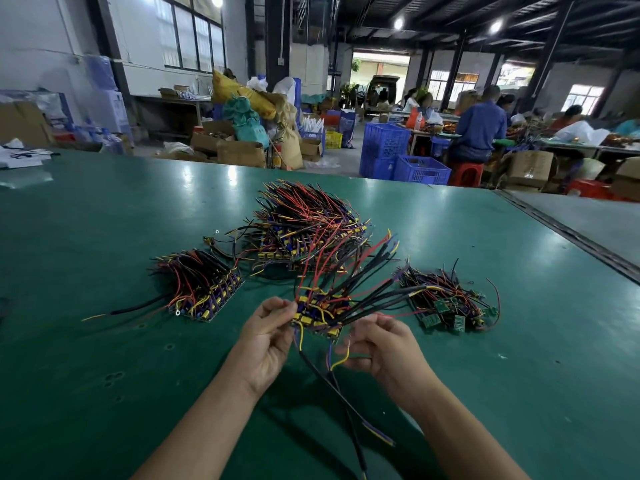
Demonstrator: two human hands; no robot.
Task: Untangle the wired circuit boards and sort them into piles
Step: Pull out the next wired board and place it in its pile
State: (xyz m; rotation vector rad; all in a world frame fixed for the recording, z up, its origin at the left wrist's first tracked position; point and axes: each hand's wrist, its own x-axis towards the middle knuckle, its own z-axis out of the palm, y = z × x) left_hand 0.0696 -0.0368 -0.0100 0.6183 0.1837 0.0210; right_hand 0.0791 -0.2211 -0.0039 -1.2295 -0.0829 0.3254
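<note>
Black-red-yellow wires [363,271] fan from board bundle [317,315] | yellow components [306,319]

Ceiling lamps [398,23] glare on the table [104,237]; right hand [379,344] motion-blurred.

Nothing written could be read anywhere: no word, number or brand came through. The cardboard box [530,171] at 2 o'clock bore dark printing on its front face, too blurred to make out (a smudge of marks, no more). The small green boards [441,306] in the pile at 4 o'clock were too small for any lettering on them to be told. The same went for the bundle of wired circuit boards [318,317] near 6 o'clock, where only yellow and blue parts showed, with no legible marking.
</note>
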